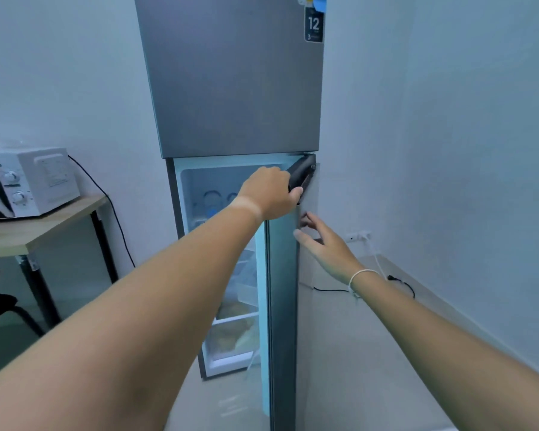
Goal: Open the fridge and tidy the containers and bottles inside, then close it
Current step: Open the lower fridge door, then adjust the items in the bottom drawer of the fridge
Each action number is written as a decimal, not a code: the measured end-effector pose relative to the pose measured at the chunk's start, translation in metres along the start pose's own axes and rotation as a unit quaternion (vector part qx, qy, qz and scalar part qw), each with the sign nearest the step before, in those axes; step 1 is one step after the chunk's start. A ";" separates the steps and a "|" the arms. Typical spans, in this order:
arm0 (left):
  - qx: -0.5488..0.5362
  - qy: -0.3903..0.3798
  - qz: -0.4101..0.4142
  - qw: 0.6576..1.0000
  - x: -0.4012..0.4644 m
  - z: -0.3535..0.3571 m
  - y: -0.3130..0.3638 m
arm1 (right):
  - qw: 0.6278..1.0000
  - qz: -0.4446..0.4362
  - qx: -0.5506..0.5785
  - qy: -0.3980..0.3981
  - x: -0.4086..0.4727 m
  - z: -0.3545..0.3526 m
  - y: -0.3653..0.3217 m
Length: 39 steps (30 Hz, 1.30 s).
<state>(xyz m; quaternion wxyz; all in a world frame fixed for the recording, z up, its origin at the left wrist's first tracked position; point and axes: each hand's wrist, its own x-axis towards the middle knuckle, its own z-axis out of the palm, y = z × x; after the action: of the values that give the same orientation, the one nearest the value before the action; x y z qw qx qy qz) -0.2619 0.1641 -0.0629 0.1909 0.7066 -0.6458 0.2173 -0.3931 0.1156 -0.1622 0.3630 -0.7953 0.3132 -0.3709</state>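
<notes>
A tall grey fridge point(234, 88) stands against the wall with its freezer door shut above. The lower door point(282, 290) is swung open toward me, edge-on. My left hand point(269, 192) grips the top edge of that door near its dark handle point(302, 172). My right hand point(322, 244) is spread open against the door's outer face, fingers apart. Inside, bottles with blue caps point(212, 200) show on an upper shelf, and clear drawers point(234, 334) with yellowish food sit lower down. Much of the interior is hidden by my left arm.
A white microwave point(28, 181) sits on a wooden table point(38, 228) at the left, its black cable hanging down. A dark chair point(0, 303) is below it. A wall socket point(358, 236) and cables lie at the right on the pale floor.
</notes>
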 end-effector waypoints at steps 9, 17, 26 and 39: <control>-0.214 -0.058 0.065 0.973 -0.018 -0.002 0.059 | 0.990 0.050 0.000 0.134 -0.044 -0.037 0.011; -0.201 -0.091 0.018 0.975 -0.061 0.057 0.032 | 0.970 0.142 -0.086 0.178 -0.063 -0.075 0.042; -0.095 -0.234 0.031 0.967 -0.093 0.127 0.026 | 0.957 0.167 -0.108 0.212 -0.058 -0.101 0.060; -0.044 -0.278 0.143 0.949 -0.065 0.206 0.049 | 0.946 0.132 -0.065 0.290 -0.049 -0.138 0.118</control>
<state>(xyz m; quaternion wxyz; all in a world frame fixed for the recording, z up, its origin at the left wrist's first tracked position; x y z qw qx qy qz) -0.3031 0.1004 -0.2714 0.0018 0.6302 -0.7764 0.0090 -0.5590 0.0420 -0.2113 0.2496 -0.6270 0.5302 -0.5134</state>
